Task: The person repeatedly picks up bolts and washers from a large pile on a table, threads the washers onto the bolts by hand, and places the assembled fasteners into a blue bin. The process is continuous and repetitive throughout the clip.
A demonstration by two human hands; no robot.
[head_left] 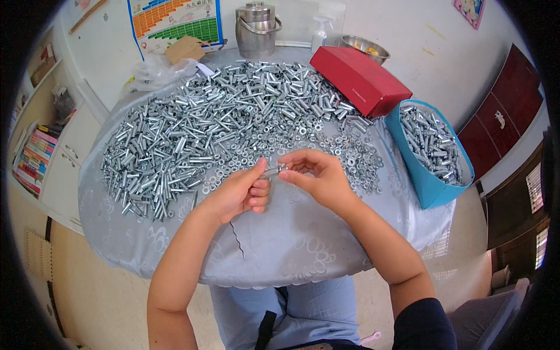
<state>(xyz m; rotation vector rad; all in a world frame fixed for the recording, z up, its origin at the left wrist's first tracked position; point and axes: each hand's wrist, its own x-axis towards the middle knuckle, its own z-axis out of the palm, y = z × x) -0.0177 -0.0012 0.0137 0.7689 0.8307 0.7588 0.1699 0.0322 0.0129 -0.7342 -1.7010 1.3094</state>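
Above the near middle of the table, my left hand (236,195) is closed around a silver metal bolt (270,173), its thumb lying along the shaft. The bolt points toward my right hand (324,178), whose thumb and forefinger pinch its far end. Whether a nut or washer sits between those fingertips is too small to make out. Just beyond both hands, loose nuts and washers (356,160) are spread over the cloth. Behind and to the left lies a big heap of silver metal sleeves and bolts (169,131).
A teal fabric bin (446,195) filled with metal bolts stands at the right edge. At the back are a red box (361,76), a steel pot (256,32), a metal bowl (367,48), a spray bottle (319,35) and a plastic bag (160,73). The tablecloth (268,256) is grey.
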